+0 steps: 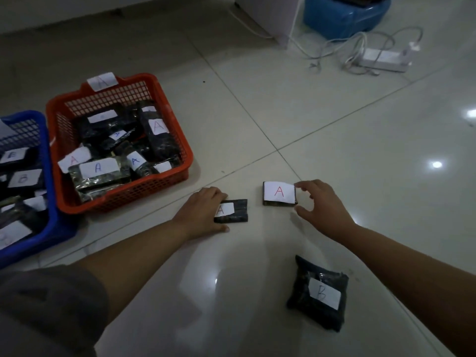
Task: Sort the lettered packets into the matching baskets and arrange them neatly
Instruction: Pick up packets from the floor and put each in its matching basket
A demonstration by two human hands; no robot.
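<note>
Two dark packets labelled A lie on the tiled floor. My left hand (203,213) grips the left end of the nearer one (235,211), fingers over its top and thumb below. My right hand (319,202) reaches the right edge of the other A packet (279,194), forefinger at its top corner and thumb at its bottom corner. A packet labelled B (319,292) lies on the floor near my right forearm. The red basket (164,186), tagged A, holds several A packets. The blue basket (52,215) at the left edge holds several packets, their labels mostly unreadable.
A white power strip (383,59) with tangled cables lies at the back right. A blue plastic container (345,15) and a white appliance base stand along the far wall. Glossy tile floor stretches to the right.
</note>
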